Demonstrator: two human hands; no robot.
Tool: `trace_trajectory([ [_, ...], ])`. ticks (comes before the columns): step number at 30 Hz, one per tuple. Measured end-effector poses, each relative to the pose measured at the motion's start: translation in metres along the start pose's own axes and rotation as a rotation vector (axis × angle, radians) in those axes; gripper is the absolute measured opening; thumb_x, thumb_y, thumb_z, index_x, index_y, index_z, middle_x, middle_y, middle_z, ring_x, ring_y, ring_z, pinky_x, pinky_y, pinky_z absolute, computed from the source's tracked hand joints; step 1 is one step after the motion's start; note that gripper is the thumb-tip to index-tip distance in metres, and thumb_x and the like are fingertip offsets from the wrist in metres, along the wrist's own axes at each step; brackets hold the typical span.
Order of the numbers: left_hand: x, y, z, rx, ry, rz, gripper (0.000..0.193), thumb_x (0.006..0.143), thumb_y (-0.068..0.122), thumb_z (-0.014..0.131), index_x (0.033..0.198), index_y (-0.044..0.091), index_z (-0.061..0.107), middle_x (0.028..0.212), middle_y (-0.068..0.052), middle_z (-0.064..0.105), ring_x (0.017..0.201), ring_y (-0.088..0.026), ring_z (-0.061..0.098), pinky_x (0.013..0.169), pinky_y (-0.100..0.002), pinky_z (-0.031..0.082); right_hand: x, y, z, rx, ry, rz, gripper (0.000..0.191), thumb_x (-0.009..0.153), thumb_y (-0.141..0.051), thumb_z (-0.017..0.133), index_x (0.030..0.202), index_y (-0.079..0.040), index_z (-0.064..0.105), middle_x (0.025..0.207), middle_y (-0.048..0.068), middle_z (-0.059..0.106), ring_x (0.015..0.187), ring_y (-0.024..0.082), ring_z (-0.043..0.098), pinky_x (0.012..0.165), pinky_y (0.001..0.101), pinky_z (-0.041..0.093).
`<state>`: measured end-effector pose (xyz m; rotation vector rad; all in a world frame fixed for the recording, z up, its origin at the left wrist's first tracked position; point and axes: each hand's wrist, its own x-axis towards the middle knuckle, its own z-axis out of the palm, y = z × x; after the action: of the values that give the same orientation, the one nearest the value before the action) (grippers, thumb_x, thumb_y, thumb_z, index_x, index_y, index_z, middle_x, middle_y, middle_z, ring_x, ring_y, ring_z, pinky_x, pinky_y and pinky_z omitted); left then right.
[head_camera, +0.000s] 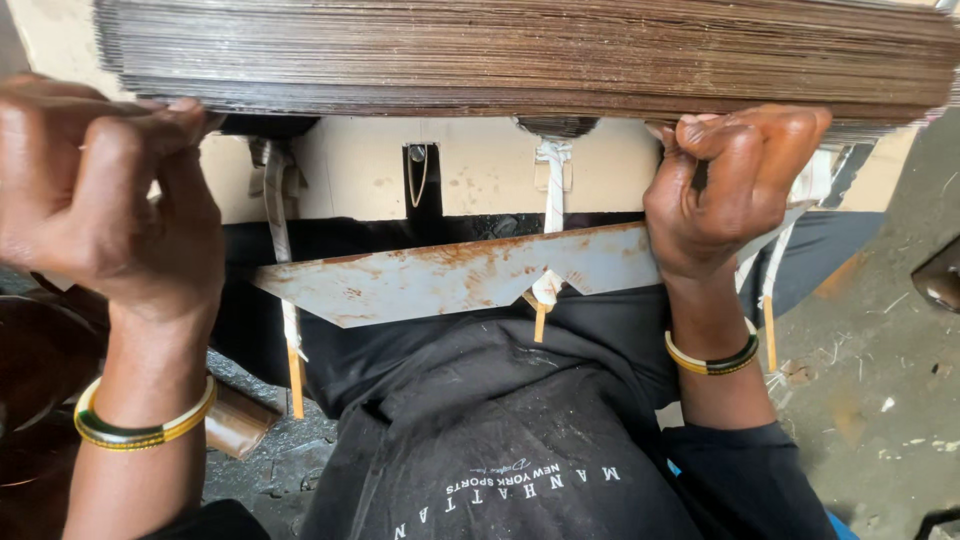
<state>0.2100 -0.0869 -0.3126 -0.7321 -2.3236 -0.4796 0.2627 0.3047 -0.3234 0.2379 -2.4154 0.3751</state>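
Note:
A thick stack of thin brown metal sheets (520, 55) fills the top of the view. My left hand (105, 195) is curled around the stack's lower left corner, fingers closed on the edge. My right hand (725, 185) is closed in a fist under the stack's lower right edge, gripping it. Both wrists wear yellow and green bangles. Below the stack, a single rusty grey metal sheet (450, 280) with angled ends and a notch lies across my lap, near my right wrist.
White straps (552, 190) run down a cream panel (480, 170) behind the sheet. My dark shirt (480, 440) covers the bottom centre. A grey concrete floor (880, 390) with debris lies at the right. A brown cylindrical piece (238, 425) sits at the lower left.

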Motion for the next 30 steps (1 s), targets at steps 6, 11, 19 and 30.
trace_trajectory([
  [6, -0.001, 0.005, 0.004, -0.011, 0.025, 0.024, 0.016, 0.087, -0.003, 0.083, 0.101, 0.001, 0.075, 0.100, -0.009, 0.061, 0.101, -0.025, 0.061, 0.083, -0.035, 0.047, 0.005, -0.009, -0.016, 0.020, -0.039, -0.037, 0.028, 0.091, 0.012, 0.088, 0.097, 0.000, 0.064, 0.104, 0.009, 0.059, 0.097, 0.024, 0.057, 0.082, 0.0370, 0.047],
  [11, -0.002, 0.006, 0.008, -0.039, 0.049, 0.051, 0.016, 0.086, -0.003, 0.082, 0.100, 0.001, 0.074, 0.099, -0.009, 0.061, 0.101, -0.025, 0.060, 0.084, -0.035, 0.046, 0.004, -0.011, -0.034, -0.025, -0.007, -0.092, 0.018, 0.096, 0.013, 0.083, 0.108, 0.000, 0.078, 0.115, 0.009, 0.062, 0.106, 0.027, 0.058, 0.090, 0.0368, 0.049],
  [19, -0.002, 0.008, 0.018, -0.071, 0.058, 0.072, 0.018, 0.084, -0.003, 0.080, 0.100, 0.001, 0.075, 0.098, -0.008, 0.062, 0.102, -0.025, 0.059, 0.086, -0.034, 0.046, -0.006, 0.002, -0.028, -0.050, 0.015, -0.114, 0.015, 0.096, 0.013, 0.081, 0.102, 0.000, 0.075, 0.110, 0.012, 0.064, 0.109, 0.028, 0.059, 0.089, 0.0351, 0.050],
  [30, 0.004, 0.007, 0.029, -0.098, 0.102, 0.160, 0.022, 0.080, -0.007, 0.086, 0.101, -0.005, 0.080, 0.098, -0.011, 0.068, 0.099, -0.027, 0.063, 0.086, -0.037, 0.049, -0.008, 0.015, -0.018, -0.096, 0.003, -0.088, 0.016, 0.100, 0.012, 0.087, 0.095, 0.000, 0.077, 0.096, 0.008, 0.063, 0.097, 0.025, 0.065, 0.084, 0.0349, 0.059],
])
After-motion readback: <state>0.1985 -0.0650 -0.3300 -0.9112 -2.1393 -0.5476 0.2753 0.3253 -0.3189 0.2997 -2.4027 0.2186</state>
